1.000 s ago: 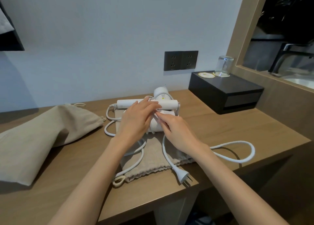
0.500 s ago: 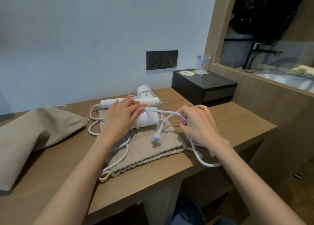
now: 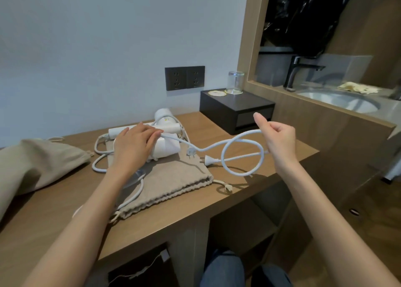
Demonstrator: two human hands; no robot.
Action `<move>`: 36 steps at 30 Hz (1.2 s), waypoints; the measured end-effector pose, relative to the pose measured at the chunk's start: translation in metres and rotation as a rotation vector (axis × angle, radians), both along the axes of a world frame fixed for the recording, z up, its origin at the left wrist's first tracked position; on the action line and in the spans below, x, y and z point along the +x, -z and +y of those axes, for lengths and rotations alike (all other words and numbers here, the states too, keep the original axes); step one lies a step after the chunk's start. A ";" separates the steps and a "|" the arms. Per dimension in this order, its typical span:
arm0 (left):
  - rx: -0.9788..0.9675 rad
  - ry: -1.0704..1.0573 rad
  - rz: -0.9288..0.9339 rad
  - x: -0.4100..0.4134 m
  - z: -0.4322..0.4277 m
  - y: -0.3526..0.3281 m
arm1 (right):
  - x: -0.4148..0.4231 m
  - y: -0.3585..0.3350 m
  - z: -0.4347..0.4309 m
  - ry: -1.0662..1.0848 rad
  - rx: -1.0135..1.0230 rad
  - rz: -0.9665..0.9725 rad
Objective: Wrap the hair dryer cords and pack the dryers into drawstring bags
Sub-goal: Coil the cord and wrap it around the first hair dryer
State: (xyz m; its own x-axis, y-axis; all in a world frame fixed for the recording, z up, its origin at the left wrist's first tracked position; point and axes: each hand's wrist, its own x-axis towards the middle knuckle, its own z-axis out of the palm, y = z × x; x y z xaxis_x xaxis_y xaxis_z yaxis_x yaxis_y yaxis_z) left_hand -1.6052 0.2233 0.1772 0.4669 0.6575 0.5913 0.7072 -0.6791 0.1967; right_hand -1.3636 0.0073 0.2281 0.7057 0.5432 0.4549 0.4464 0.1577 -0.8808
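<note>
Two white hair dryers (image 3: 168, 144) lie together at the back of the wooden counter, on a flat beige drawstring bag (image 3: 171, 178). My left hand (image 3: 135, 144) rests on top of them with fingers extended. My right hand (image 3: 280, 138) is raised to the right and grips a white cord (image 3: 223, 144) that runs from the dryers and hangs in a loop; its plug (image 3: 210, 159) dangles over the counter. A second plug (image 3: 191, 152) lies on the bag. Another cord (image 3: 98, 156) curls left of the dryers.
A second beige bag (image 3: 43, 161) lies at the left. A black box (image 3: 236, 111) with an upturned glass (image 3: 235, 82) stands at the back right, under a black wall socket (image 3: 184, 77). A sink (image 3: 338, 101) and faucet lie beyond a wooden partition. The counter edge (image 3: 217, 206) runs in front.
My right hand has lifted and pulled the cord out to the right, forming a hanging loop. The left hand stays on the dryers. The view has shifted right.
</note>
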 end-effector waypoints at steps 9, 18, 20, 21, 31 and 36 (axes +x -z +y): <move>-0.004 0.002 -0.031 0.001 -0.002 0.001 | -0.030 -0.029 -0.014 -0.681 -0.609 0.033; 0.029 0.002 -0.032 0.002 -0.009 -0.001 | -0.019 -0.012 -0.047 -1.208 -0.674 0.473; 0.028 0.001 -0.029 0.002 -0.009 -0.002 | -0.015 -0.005 -0.058 -1.209 -0.708 0.493; 0.031 0.002 -0.026 0.002 -0.008 -0.001 | -0.013 -0.001 -0.065 -1.212 -0.729 0.510; 0.030 -0.033 -0.077 0.009 -0.012 0.004 | -0.012 0.043 -0.092 -1.115 -1.247 0.267; 0.032 -0.067 -0.104 0.012 -0.020 0.006 | -0.023 0.084 -0.084 -0.935 -1.313 0.256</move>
